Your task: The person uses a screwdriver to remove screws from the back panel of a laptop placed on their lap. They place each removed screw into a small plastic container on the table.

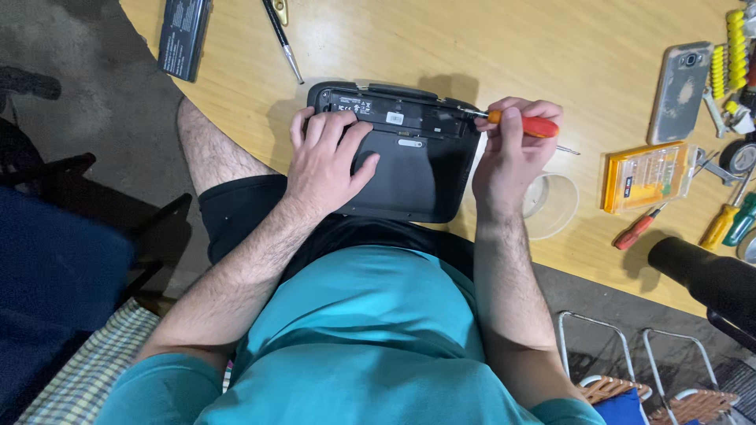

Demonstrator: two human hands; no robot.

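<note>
Nearest the camera: teal shirt (362,338) and black shorts (236,208) of the seated person, both forearms reaching fwd to the table edge. Left hand (327,161) lies palm-down, fingers spread fairly wide, pressing flat on the underside of a black laptop (417,177) that sits upside-down at the near edge of the wooden table (512,47), partly overhanging the lap; fingertips reach the open battery bay w/ its label strip along the far edge. Right hand (512,149) is at the laptop's right far corner, fingers closed around the red-orange handle of a small screwdriver (524,124); shaft points left, tip touching the laptop's top-right corner area. Can't tell if the tip is seated in a screw. Just right of that hand, a clear round plastic cup or lid (551,205) rests on the table, partly hidden by the wrist. Further right: an orange-yellow bit case (647,177), a small red screwdriver (636,230) near the table edge, yellow- and green-handled drivers (732,220), and a dark rounded object (701,271) at the edge, kind unclear. Beyond those, a phone (680,92) lies face-down in a clear case, w/ a yellow ribbed tool (736,51) beside it. Far side of the table, left: a black rectangular battery pack (183,35) at the table's edge and a thin metal-tipped tool (282,39), both well apart from the laptop. Floor below right shows folding chair frames (630,370).
</note>
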